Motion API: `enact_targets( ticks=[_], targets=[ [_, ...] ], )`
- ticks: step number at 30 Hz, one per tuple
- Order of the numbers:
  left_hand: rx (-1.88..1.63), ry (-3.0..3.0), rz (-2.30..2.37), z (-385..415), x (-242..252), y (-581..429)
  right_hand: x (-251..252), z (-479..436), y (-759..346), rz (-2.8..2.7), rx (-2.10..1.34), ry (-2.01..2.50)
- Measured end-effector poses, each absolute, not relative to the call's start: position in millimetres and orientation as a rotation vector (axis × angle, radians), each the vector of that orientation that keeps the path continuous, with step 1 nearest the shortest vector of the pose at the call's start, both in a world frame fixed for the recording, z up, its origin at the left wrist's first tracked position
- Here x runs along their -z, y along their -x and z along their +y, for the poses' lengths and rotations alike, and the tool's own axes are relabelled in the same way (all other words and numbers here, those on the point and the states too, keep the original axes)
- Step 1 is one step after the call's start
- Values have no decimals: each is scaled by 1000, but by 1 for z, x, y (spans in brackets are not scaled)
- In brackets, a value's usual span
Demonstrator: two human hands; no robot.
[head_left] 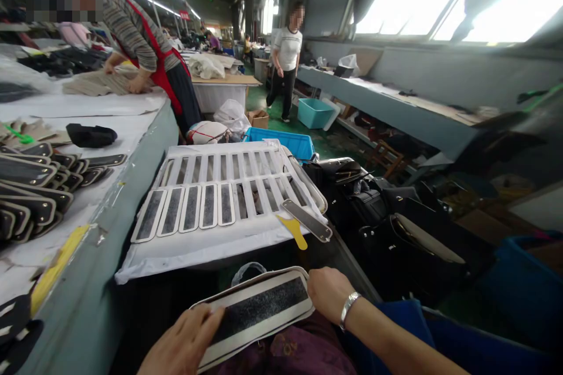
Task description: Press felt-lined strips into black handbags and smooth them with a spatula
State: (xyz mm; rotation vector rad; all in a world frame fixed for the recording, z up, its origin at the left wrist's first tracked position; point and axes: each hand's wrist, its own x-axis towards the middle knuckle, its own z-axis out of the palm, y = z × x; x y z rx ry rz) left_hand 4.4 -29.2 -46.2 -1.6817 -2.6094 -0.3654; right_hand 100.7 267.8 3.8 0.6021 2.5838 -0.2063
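Across my lap lies a long panel (264, 304) with rounded corners, a pale border and a dark speckled strip down its middle. My left hand (182, 340) grips its near left end, thumb on top. At its right end, the fingers of my right hand (329, 293) are curled against the edge. Beyond it is a white slotted rack (211, 246), where several similar smaller panels (190, 209) lie in a row. A yellow scraper-like tool (294, 231) and a dark strip with metal studs (307, 220) rest at the rack's right corner.
Stacked dark pieces (26, 193) cover part of the left table (145, 152). Black bags (396, 234) crowd the right side. Behind the rack stands a blue crate (281, 139). One person in a red apron (165, 64) works at left; another person (288, 47) stands in the aisle.
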Motion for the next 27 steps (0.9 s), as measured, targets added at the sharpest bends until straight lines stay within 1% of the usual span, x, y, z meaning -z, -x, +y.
enact_targets(
  ticks=[3, 6, 9, 12, 15, 17, 19, 27],
  targets=[
    [261, 2075, -2529, 16, 36, -14, -5, 267, -100, 2573, 211, -595],
    [286, 2363, -2471, 58, 35, -21, -5, 271, -101, 2574, 231, -584],
    [304, 2396, -2579, 79, 35, -21, -7, 281, -106, 2580, 312, -557],
    [261, 2324, -2796, 83, 27, -20, -9, 289, -113, 2526, 552, -587],
    [76, 2343, -2885, 85, 15, -22, -10, 291, -117, 2479, 675, -657],
    [-85, 2338, -2866, 88, 13, -25, -11, 289, -116, 2474, 657, -663],
    [-175, 2341, -2801, 92, 15, -29, -12, 285, -115, 2475, 622, -652],
    [-228, 2320, -2731, 95, 27, -37, -9, 276, -107, 2518, 442, -645]
  ],
)
